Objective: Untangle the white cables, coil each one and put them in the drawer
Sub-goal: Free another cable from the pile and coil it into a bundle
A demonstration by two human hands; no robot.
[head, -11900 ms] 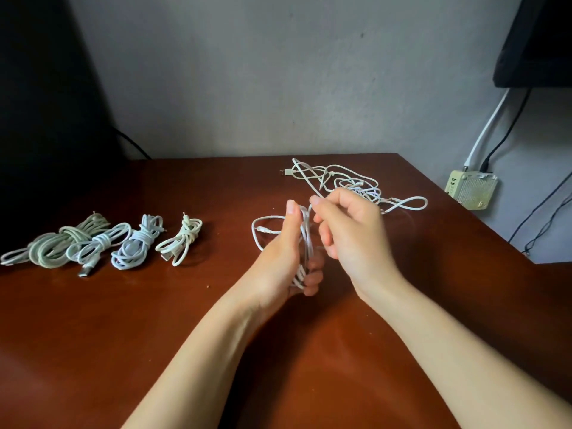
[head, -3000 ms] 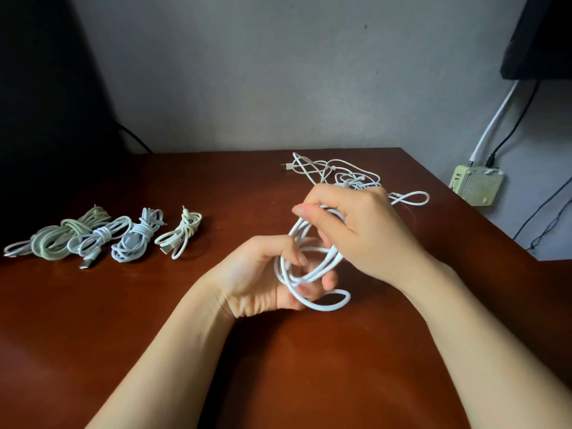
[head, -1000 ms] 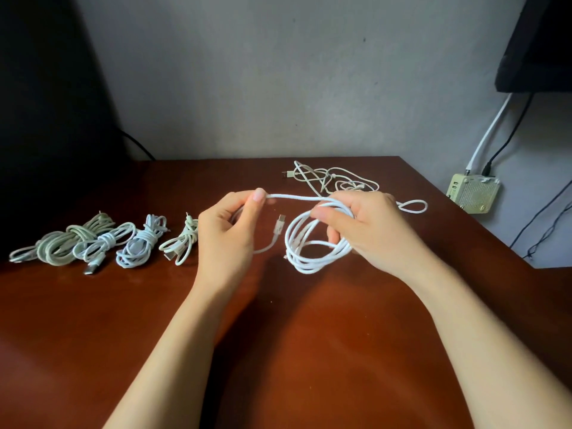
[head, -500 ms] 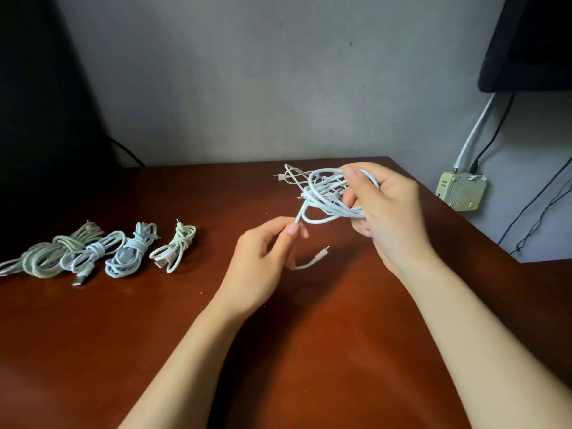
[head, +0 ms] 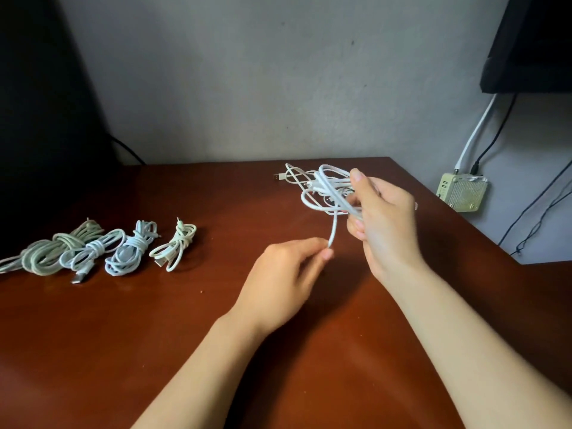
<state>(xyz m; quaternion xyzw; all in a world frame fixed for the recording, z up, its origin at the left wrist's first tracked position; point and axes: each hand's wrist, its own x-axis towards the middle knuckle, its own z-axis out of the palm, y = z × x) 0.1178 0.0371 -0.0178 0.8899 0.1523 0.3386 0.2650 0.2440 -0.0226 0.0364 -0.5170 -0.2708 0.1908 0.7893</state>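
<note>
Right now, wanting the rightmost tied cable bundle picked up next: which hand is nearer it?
Left. The left hand is right of the cable bundle, apart from it; the right hand farther right.

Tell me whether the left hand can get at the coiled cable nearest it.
Probably yes: only bare table lies between the left hand and the nearest coiled cable. But it pinches the tail of the white cable, so it would have to let go first.
</note>
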